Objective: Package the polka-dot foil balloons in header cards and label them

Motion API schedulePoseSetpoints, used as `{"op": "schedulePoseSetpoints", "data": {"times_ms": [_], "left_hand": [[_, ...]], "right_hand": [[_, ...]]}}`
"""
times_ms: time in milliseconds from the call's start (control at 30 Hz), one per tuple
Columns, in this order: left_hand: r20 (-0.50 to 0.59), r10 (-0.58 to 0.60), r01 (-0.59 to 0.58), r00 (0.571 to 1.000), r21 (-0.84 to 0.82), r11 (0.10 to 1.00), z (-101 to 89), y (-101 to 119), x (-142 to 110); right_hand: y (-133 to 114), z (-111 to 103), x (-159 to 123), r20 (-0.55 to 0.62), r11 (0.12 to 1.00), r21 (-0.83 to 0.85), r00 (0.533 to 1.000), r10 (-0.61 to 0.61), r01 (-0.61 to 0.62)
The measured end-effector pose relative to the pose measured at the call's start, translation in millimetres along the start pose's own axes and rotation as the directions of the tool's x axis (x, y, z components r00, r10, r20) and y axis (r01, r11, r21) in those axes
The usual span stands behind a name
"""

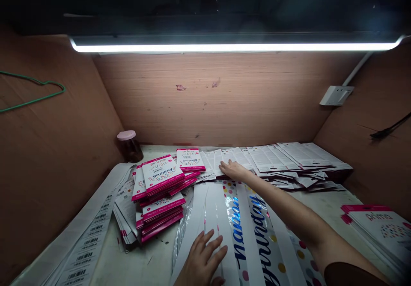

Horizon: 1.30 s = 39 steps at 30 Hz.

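Note:
My left hand [202, 258] lies flat with fingers spread on long clear bags of folded banner strips [253, 230] printed with blue script and coloured dots, near the table's front edge. My right hand [233, 169] reaches far across the table. Its fingers rest flat on a fanned row of white printed cards [282, 159] along the back wall. Whether it pinches a card I cannot make out. A pile of pink and white balloon packs [162, 183] sits left of that hand.
A dark jar with a pink lid [129, 145] stands in the back left corner. Barcode label strips [86, 239] run down the left side. More pink packs [379, 226] are stacked at the right edge. Wooden walls enclose the table; a light bar [234, 46] hangs above.

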<state>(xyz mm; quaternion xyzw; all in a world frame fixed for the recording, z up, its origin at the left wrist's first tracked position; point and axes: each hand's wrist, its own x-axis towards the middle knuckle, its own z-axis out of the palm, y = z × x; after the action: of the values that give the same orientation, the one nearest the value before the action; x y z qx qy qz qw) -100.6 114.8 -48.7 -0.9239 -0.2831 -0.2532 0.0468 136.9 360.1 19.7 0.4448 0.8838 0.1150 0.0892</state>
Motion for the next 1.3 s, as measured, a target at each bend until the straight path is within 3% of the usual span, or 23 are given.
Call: {"op": "schedulePoseSetpoints", "data": {"times_ms": [133, 233, 367, 467, 533, 567, 633, 700, 767, 900, 967, 1133, 1233, 1267, 1300], "left_hand": [[0.096, -0.05, 0.063, 0.994, -0.136, 0.989, -9.5, 10, 14], [0.185, -0.143, 0.188, 0.972, -0.256, 0.948, -22.2, 15, 23], [0.189, -0.333, 0.383, 0.924, -0.487, 0.785, -34.4, 14, 35], [0.168, -0.504, 0.47, 0.847, -0.681, 0.562, -32.8, 12, 52], [0.129, -0.611, 0.452, 0.781, -0.792, 0.411, -28.9, 13, 66], [0.102, -0.645, 0.416, 0.757, -0.837, 0.356, -26.9, 14, 74], [0.062, -0.657, 0.33, 0.751, -0.897, 0.293, -23.6, 19, 87], [0.073, -0.628, 0.291, 0.775, -0.923, 0.252, -21.0, 25, 97], [0.156, -0.595, 0.323, 0.788, -0.928, 0.184, -18.3, 31, 100], [0.309, -0.536, 0.389, 0.785, -0.921, 0.039, -10.4, 43, 95], [0.299, -0.545, 0.383, 0.784, -0.923, 0.046, -5.5, 47, 92], [0.277, -0.579, 0.397, 0.767, -0.913, 0.089, 1.6, 48, 89], [0.285, -0.532, 0.394, 0.797, -0.914, 0.101, 1.7, 44, 88], [0.292, -0.514, 0.395, 0.806, -0.913, 0.1, 2.0, 43, 87], [0.298, -0.498, 0.394, 0.815, -0.914, 0.098, 2.7, 42, 86]], "right_hand": [[-2, -19, -10, -0.078, 0.998, -0.058, 0.997, 0.0, -0.005], [19, -54, -33, -0.145, 0.999, -0.039, 0.989, -0.019, 0.014], [54, -109, -104, -0.269, 0.998, 0.064, 0.963, 0.022, -0.005], [57, -125, -177, -0.445, 0.967, 0.25, 0.882, 0.153, -0.042], [41, -113, -221, -0.532, 0.843, 0.538, 0.764, 0.365, -0.028], [28, -101, -240, -0.523, 0.725, 0.689, 0.693, 0.497, 0.001], [-3, -66, -268, -0.404, 0.427, 0.899, 0.553, 0.729, 0.095], [-37, -30, -287, -0.274, 0.227, 0.961, 0.476, 0.836, 0.155], [-66, 0, -297, -0.212, 0.149, 0.974, 0.458, 0.863, 0.171], [-102, 28, -307, -0.191, 0.134, 0.978, 0.44, 0.877, 0.158], [-110, 30, -312, -0.204, 0.166, 0.978, 0.417, 0.886, 0.125], [-110, 10, -322, -0.267, 0.225, 0.963, 0.398, 0.878, 0.151], [-97, -10, -325, -0.317, 0.267, 0.948, 0.46, 0.829, 0.173], [-93, -16, -324, -0.323, 0.269, 0.946, 0.455, 0.83, 0.181], [-90, -19, -323, -0.322, 0.262, 0.945, 0.414, 0.851, 0.196]]}}
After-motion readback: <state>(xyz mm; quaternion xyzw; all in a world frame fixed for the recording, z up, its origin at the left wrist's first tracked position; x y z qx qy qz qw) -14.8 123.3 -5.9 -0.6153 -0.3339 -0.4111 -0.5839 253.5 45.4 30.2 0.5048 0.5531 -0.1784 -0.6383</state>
